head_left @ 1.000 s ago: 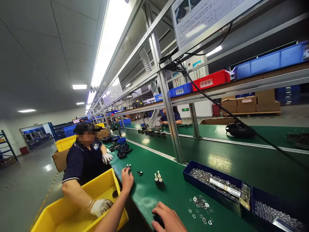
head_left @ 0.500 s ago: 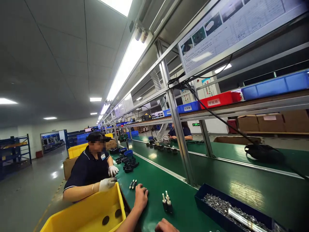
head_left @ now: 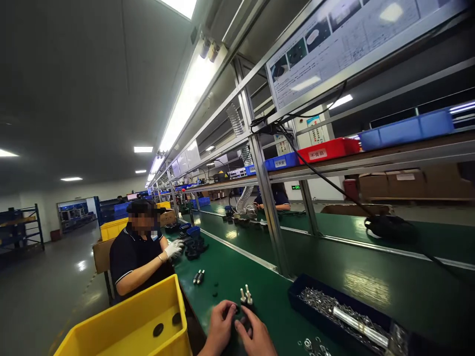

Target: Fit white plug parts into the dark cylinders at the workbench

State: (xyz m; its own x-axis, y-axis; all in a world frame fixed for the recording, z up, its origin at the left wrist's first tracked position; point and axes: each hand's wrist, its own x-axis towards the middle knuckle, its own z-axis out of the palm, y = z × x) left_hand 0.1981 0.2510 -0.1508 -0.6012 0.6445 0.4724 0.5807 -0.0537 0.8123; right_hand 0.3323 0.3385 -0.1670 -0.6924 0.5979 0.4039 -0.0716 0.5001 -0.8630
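My left hand [head_left: 221, 324] and my right hand [head_left: 255, 332] are close together over the green bench, at the bottom centre. Thumb and fingers of my left hand are pinched on a small dark piece [head_left: 236, 309], whose kind I cannot make out. My right hand's fingers are curled together beside it, and what they hold is hidden. Just beyond them stand several black cylinders with white pins [head_left: 246, 295], partly covered by my right hand. A pair of similar black cylinders [head_left: 199, 277] lies farther left, with small dark bits [head_left: 215, 290] nearby.
A yellow bin [head_left: 122, 316] with dark discs inside stands at the left. A dark blue tray [head_left: 297, 296] of metal parts is at the right, near loose metal rings [head_left: 313, 347]. Across the bin sits a gloved co-worker [head_left: 139, 257] beside black parts [head_left: 195, 247]. A metal post [head_left: 267, 217] supports the shelf.
My left hand has moved back from near the paired cylinders to join my right hand, which came farther into view. Small dark bits now show on the bench. The co-worker's hands moved toward the black parts.
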